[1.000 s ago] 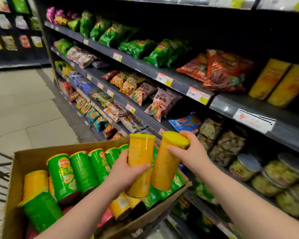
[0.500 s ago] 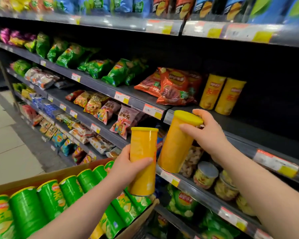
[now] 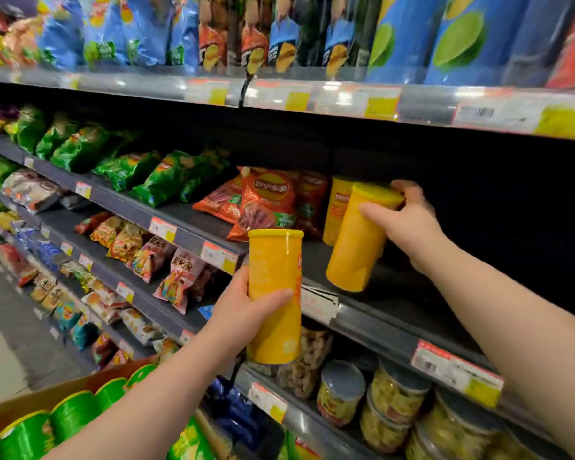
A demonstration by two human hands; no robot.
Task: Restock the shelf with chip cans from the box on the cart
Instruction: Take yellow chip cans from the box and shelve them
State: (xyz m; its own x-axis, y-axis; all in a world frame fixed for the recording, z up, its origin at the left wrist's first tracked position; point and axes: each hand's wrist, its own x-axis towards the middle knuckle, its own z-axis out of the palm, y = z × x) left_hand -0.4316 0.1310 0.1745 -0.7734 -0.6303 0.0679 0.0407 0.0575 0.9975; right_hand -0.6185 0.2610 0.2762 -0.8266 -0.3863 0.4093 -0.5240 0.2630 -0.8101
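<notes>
1. Gripping the tilted can (image 3: 357, 244) near its lid, the right hand (image 3: 409, 224) has its fingers curled over the yellow top rim and its thumb pressed on the side.
2. This can is yellow. Its bottom is low over the dark shelf (image 3: 405, 293), close to the front edge. I cannot tell if the bottom touches the board.
3. Just behind it, a standing can (image 3: 337, 207) of the same yellow is already on the shelf, beside the red bags (image 3: 266, 200).
4. The left hand (image 3: 246, 307) is wrapped round the lower half of the upright can (image 3: 274, 287), with the thumb across the front. This can is also yellow, and it is held in the air in front of the shelf edge, to the left of the tilted can and apart from it.
5. At the lower left is the cardboard box (image 3: 47, 398), with green cans (image 3: 70, 416) lying in a row inside it.
6. On the shelf below there are jars (image 3: 341, 390) with lids, partly blurred.
</notes>
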